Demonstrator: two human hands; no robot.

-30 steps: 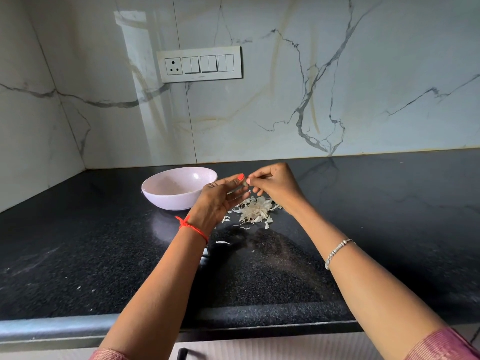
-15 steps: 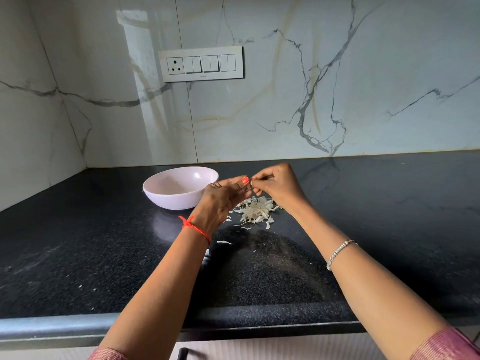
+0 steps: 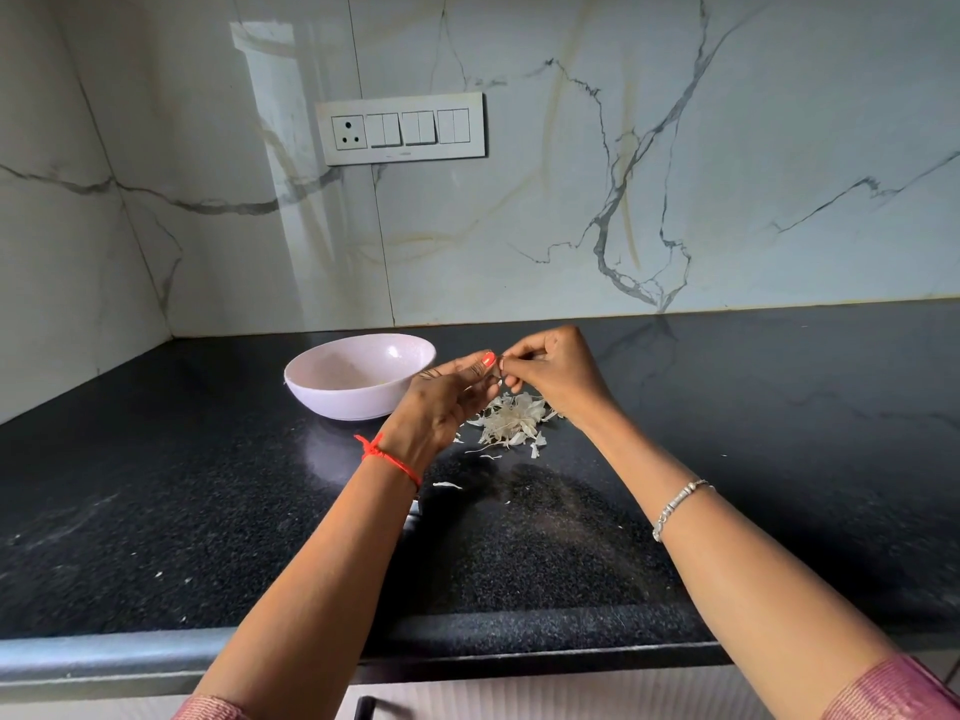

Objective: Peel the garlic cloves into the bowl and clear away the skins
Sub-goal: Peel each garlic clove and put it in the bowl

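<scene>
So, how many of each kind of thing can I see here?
Pale pink round bowl: 1
Papery garlic-skin pile: 1
Hands: 2, left, right
Garlic clove pinched between them: 1
Wrist bands: 2, red thread, silver bracelet
White switch plate: 1
Total: 8

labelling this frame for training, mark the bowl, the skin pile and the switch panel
bowl [image 3: 337, 402]: head view, outer front wall.
skin pile [image 3: 511, 423]: head view, middle of the heap.
switch panel [image 3: 410, 128]: head view, middle pair of switches.

Bowl [image 3: 337, 402] left of skin pile [image 3: 511, 420]; open countertop [image 3: 779, 433] right.
</scene>
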